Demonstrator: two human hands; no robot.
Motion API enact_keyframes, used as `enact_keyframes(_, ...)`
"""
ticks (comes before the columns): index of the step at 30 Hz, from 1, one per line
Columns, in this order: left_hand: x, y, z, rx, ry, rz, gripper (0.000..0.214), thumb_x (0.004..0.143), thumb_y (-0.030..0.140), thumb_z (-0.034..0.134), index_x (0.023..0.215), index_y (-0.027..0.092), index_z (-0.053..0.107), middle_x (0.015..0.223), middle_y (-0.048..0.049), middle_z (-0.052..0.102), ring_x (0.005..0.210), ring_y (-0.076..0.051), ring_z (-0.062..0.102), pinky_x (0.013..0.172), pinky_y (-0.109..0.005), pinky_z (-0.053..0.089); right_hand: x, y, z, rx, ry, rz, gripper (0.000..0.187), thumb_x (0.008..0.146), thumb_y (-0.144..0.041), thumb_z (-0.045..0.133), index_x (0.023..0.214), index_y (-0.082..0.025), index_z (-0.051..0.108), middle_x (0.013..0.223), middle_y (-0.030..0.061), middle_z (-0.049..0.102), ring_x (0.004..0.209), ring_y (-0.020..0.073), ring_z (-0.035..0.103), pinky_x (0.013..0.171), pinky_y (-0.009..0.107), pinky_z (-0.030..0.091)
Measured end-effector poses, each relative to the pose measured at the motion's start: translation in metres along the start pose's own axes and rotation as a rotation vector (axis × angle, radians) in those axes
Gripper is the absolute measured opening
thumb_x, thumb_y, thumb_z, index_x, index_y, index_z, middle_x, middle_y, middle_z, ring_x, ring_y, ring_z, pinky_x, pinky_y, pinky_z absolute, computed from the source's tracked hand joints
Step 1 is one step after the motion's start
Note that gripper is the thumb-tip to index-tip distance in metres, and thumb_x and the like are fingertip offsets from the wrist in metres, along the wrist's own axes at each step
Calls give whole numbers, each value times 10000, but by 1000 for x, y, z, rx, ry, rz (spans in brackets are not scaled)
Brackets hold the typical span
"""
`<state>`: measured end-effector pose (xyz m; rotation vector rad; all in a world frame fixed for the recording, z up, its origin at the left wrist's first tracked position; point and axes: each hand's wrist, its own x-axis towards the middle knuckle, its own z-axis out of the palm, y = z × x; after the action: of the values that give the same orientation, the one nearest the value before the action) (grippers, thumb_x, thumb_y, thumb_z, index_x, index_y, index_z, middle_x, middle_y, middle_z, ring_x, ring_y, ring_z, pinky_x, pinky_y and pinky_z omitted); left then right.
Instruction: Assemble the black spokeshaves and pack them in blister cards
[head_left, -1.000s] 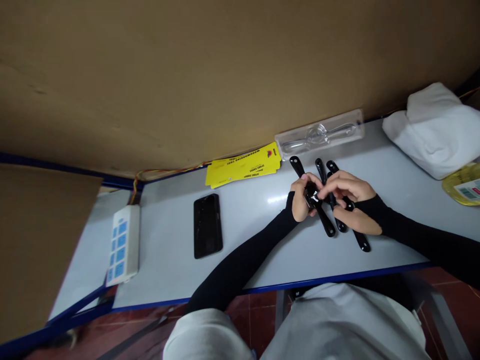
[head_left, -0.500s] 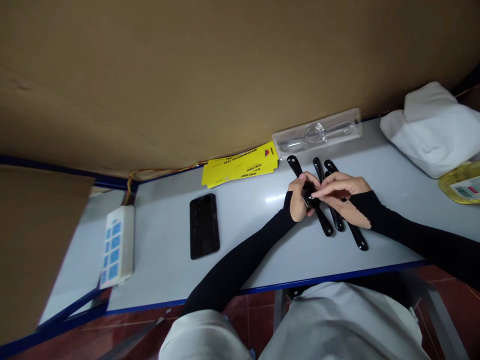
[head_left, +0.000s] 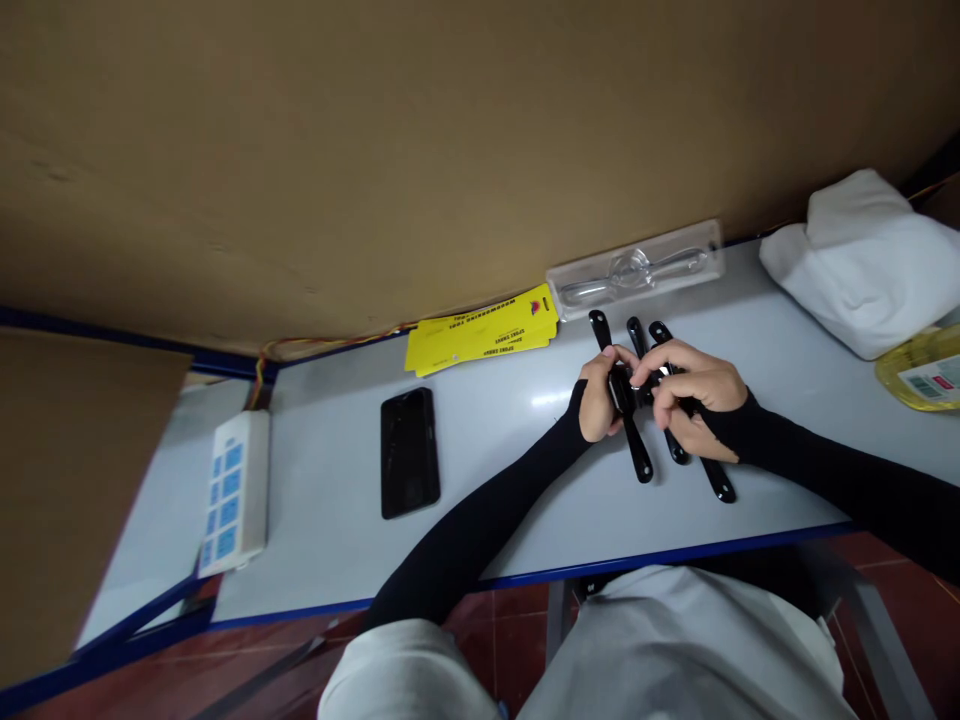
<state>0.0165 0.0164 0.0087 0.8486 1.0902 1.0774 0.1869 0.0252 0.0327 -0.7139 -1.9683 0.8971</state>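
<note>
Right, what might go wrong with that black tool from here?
The left hand grips the black tool mid-length, so it could swivel. The right hand is over the neighbouring black tools and might knock one askew.

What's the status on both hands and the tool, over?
Left hand gripping a black tool. Right hand at its middle, contact unclear. Similar black tools close alongside, partly hidden by right hand.

Black tools [head_left: 636, 447]; black-lettered yellow cards [head_left: 480, 337]; blue-edged grey tabletop [head_left: 330, 470]; black phone [head_left: 409, 453]; plain black sleeves [head_left: 480, 512]
</note>
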Motion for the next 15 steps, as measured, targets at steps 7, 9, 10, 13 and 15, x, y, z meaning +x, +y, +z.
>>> enact_keyframes(7,4,-1,-3,256,163,-57,645,896,810,525,669,209,576,416,25,463,265,-125,357,288,-254,212,-2,8,15,13,46,225,226,773,-129,699,980,-218,682,1124,56,625,757,127,657,738,314,629)
enact_keyframes(9,7,-1,-12,428,237,-16,653,897,784,557,593,206,560,410,18,456,312,-123,389,342,-253,255,-3,12,18,-5,3,212,281,747,-98,672,1003,-217,669,1110,58,634,835,156,684,812,340,633)
enact_keyframes(10,9,0,-18,520,275,17,652,904,762,566,570,202,568,424,8,478,352,-129,427,378,-256,291,-3,14,19,-25,-13,197,324,726,-82,660,1021,-215,661,1108,61,639,860,169,688,833,351,631)
enact_keyframes(13,12,5,-34,742,279,97,609,979,647,495,632,185,689,531,-35,615,510,-173,579,538,-281,435,-6,19,23,-154,-10,108,438,703,-78,664,1120,-211,636,1126,90,658,963,234,674,884,411,613)
enact_keyframes(15,13,10,-41,831,241,97,574,1009,549,431,712,178,754,575,-49,663,584,-196,635,635,-298,483,-8,22,26,-247,12,41,457,732,-89,664,1173,-204,628,1133,114,673,1030,275,649,922,448,591)
